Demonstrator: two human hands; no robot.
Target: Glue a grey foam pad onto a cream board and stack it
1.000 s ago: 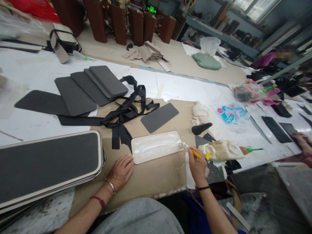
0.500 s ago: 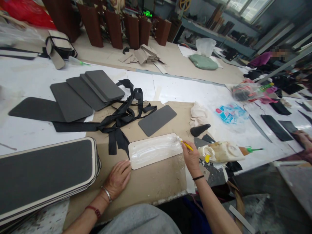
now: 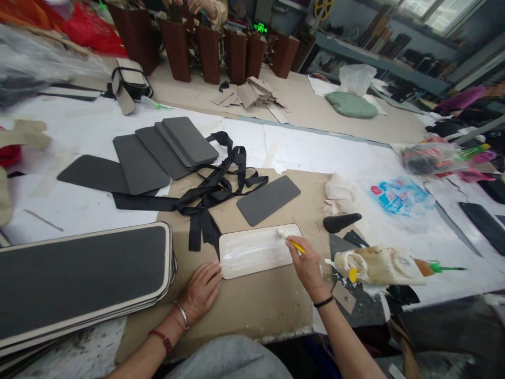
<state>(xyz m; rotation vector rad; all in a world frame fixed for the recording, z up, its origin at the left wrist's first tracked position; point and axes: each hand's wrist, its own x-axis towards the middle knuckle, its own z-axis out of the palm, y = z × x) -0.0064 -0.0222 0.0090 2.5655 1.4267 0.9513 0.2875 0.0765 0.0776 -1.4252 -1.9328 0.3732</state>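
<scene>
A cream rounded panel lies on brown cardboard in front of me, its face streaked with wet white glue. My right hand grips a small yellow-handled brush; the white-coated bristles touch the panel near its right end. Flat on the cardboard, my left hand has its fingers stretched out, fingertips at the panel's lower left corner. Just beyond the panel is a loose dark grey piece. Right of my right hand lies a cut-open, glue-smeared plastic bottle with a yellow piece at its opening.
A stack of large grey panels with cream borders stands at left. Black straps and fanned grey pieces lie behind. A black curved piece and a crumpled cloth are right. Brown bags line the back.
The brush has moved left from the panel's right end, inward over its face, with my right hand following. My left hand stays at the lower left corner. The whole view has shifted.
</scene>
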